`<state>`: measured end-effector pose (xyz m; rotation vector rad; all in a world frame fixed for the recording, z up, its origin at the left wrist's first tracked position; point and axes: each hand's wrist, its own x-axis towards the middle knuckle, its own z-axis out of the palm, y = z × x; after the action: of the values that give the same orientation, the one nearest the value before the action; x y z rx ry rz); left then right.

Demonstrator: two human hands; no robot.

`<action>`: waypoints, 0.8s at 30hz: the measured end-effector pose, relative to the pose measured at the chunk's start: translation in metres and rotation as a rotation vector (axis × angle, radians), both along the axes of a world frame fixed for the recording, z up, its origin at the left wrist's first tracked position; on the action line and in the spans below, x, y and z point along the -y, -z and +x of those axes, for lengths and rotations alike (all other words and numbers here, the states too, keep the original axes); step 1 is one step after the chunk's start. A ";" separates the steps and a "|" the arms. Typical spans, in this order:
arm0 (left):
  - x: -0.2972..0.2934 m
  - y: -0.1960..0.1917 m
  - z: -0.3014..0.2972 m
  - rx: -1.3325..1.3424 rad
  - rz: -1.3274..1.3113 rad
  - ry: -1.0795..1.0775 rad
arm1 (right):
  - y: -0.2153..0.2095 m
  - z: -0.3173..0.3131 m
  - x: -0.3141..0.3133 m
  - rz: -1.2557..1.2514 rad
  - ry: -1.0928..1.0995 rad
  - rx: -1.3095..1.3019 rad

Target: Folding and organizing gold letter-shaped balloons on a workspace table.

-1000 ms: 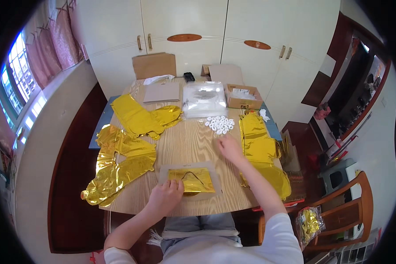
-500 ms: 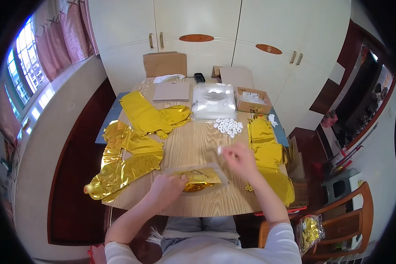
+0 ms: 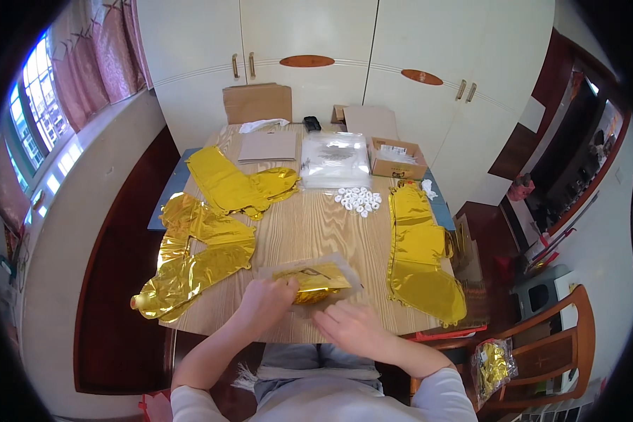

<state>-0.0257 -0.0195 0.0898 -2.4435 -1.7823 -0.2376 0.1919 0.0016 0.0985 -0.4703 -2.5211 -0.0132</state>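
A clear plastic bag [image 3: 352,280] with folded gold foil, likely a foil balloon [image 3: 321,279], lies at the near edge of the table. My left hand [image 3: 266,304] is closed on the bag's left side, its fingers curled over the foil. At the bag's near right edge, my right hand [image 3: 349,328] has its fingers pressed together against the bag. Whatever the right fingers hold is hidden. Beyond the bag sits a cluster of small white rings [image 3: 357,201], apart from both hands.
Flat gold foil pieces lie at the left [image 3: 207,257], the far left [image 3: 239,184] and the right [image 3: 420,253] of the table. A stack of clear bags [image 3: 335,163], a cardboard box [image 3: 398,159] and a pale flat box [image 3: 268,146] stand at the back. A wooden chair [image 3: 580,337] is at right.
My right hand has come down and left from over the table, where it pinched a small white thing, to the bag's near edge. My left hand keeps its hold on the bag.
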 end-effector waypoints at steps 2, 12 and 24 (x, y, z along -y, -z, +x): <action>0.003 -0.001 0.002 -0.034 -0.013 -0.016 | 0.001 0.005 0.009 -0.060 -0.053 -0.003; 0.041 0.069 0.000 -0.111 0.249 0.013 | 0.055 0.026 -0.070 -0.514 0.195 -0.131; 0.023 0.068 -0.004 0.289 0.174 -0.084 | 0.092 0.025 -0.320 -0.438 0.720 -0.075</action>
<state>-0.0302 -0.0423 0.0217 -2.3005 -1.8747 -0.7384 0.2168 0.3218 0.0069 -1.4945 -2.1420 0.2786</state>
